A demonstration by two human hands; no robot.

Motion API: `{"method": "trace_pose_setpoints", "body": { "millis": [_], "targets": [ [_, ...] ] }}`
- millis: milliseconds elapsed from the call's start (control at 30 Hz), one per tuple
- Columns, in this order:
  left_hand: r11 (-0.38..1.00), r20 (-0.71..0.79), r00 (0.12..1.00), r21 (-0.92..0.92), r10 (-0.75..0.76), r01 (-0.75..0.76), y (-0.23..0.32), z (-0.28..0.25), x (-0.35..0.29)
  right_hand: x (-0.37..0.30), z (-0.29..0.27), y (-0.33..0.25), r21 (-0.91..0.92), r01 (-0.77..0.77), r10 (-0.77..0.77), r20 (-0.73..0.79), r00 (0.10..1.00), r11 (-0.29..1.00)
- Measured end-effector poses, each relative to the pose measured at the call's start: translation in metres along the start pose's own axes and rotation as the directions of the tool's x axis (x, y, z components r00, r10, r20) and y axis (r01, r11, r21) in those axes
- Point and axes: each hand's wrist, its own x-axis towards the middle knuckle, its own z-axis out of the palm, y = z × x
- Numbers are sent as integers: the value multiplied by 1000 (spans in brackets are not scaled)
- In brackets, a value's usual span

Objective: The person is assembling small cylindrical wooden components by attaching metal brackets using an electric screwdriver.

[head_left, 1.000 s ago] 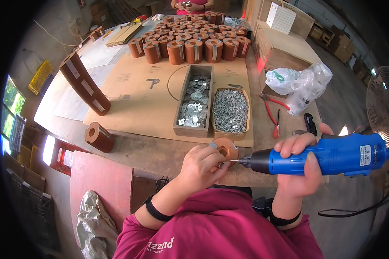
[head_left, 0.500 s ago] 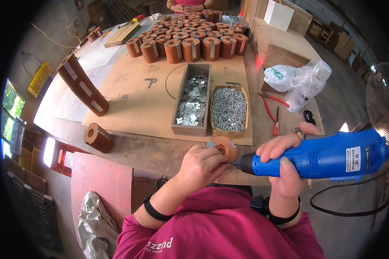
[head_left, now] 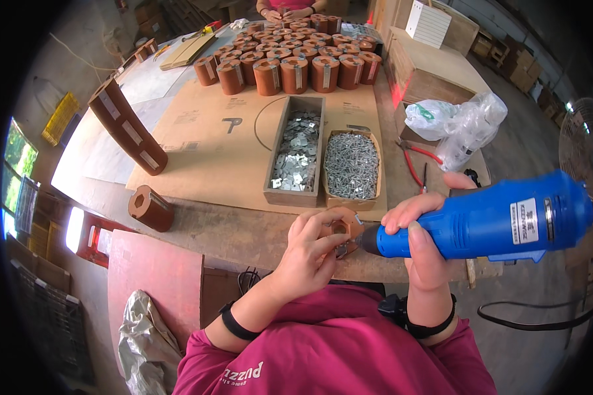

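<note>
My left hand (head_left: pixel 304 249) is closed around a short brown cylinder (head_left: pixel 354 226) with a hole through its middle and small metal plates at its edge. In my right hand (head_left: pixel 423 247) is a blue electric screwdriver (head_left: pixel 481 220), gripped near its dark nose and pointing left. Its tip meets the cylinder's right side or lies very close to it; the exact contact is too small to make out. Beyond my hands stand a wooden box (head_left: pixel 290 197) of small shiny metal plates and a cardboard box (head_left: pixel 350 203) full of screws.
Many brown cylinders (head_left: pixel 267 78) stand grouped at the far side, before another person's hands (head_left: pixel 287 13). A tall curved brown stack (head_left: pixel 126 126) and a single cylinder (head_left: pixel 151 209) are at left. Red-handled pliers (head_left: pixel 413 170) and plastic bags (head_left: pixel 471 125) lie right. A black cord (head_left: pixel 534 325) hangs at right.
The cylinder has turned in my left hand, and its hole now shows more. My right hand has raised the screwdriver's rear end slightly, keeping its nose at the cylinder.
</note>
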Motion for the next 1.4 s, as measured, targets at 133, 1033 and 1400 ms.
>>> {"method": "trace_pose_setpoints", "body": {
  "millis": [133,1033,1400],
  "targets": [
    [999,-10,1000,-26,22,-22,-4,3,-5,1,-3,4,-165,17,-5,70,998,986],
    [975,-73,990,180,-122,133,-11,21,-10,14,31,15,-5,-197,197,-20,980,980],
    [978,-54,982,-117,-181,174,-22,32,-11,12,31,25,-115,-181,185,20,983,977]
  ]
}}
